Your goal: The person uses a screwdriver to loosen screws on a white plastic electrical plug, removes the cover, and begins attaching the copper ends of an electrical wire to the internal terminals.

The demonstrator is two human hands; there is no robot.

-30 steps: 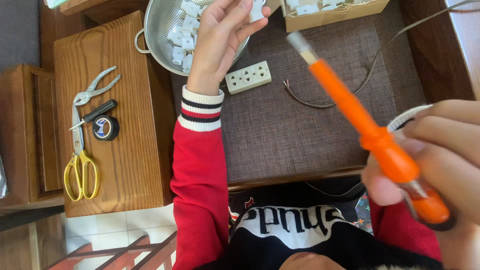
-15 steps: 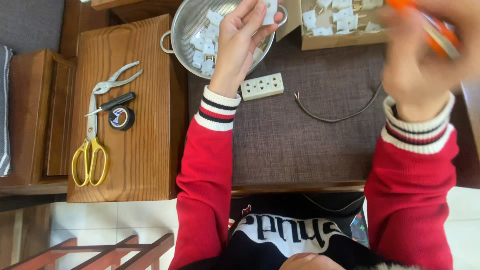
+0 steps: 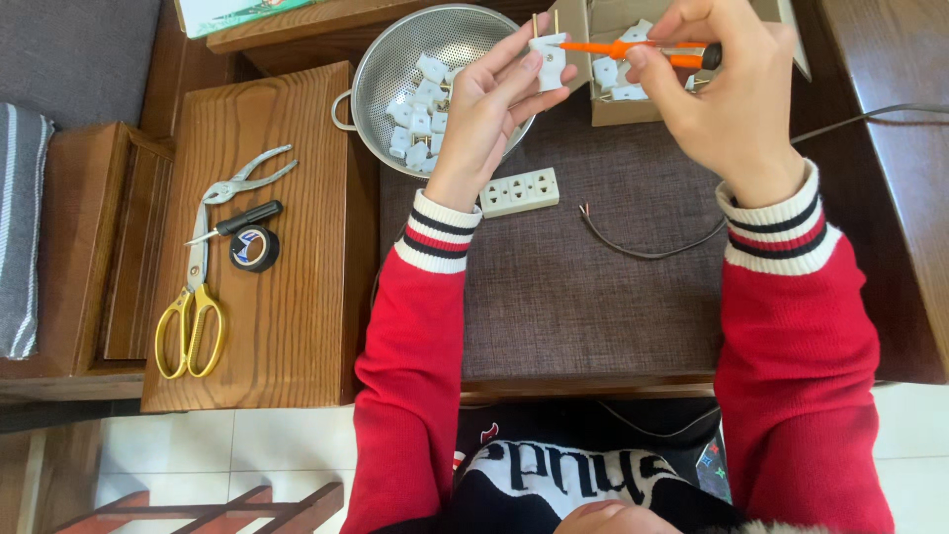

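Head view. A dark-matted table (image 3: pixel 593 297) is shown below the grip, with a steel colander (image 3: pixel 395 59) holding about a dozen white plug parts left of it. One cardboard box (image 3: pixel 613 104) with more white parts lies behind the grip. One white three-outlet socket strip (image 3: pixel 520 192) and one bare-ended cable (image 3: pixel 643 247) lie nearer the body. One white two-pin plug (image 3: pixel 550 57) is grasped in the left hand (image 3: pixel 489 119); one orange screwdriver (image 3: pixel 633 47), clenched in the right hand (image 3: pixel 727 94), is set against it. Judged: the plug is not yet wired; the cable lies unattached.
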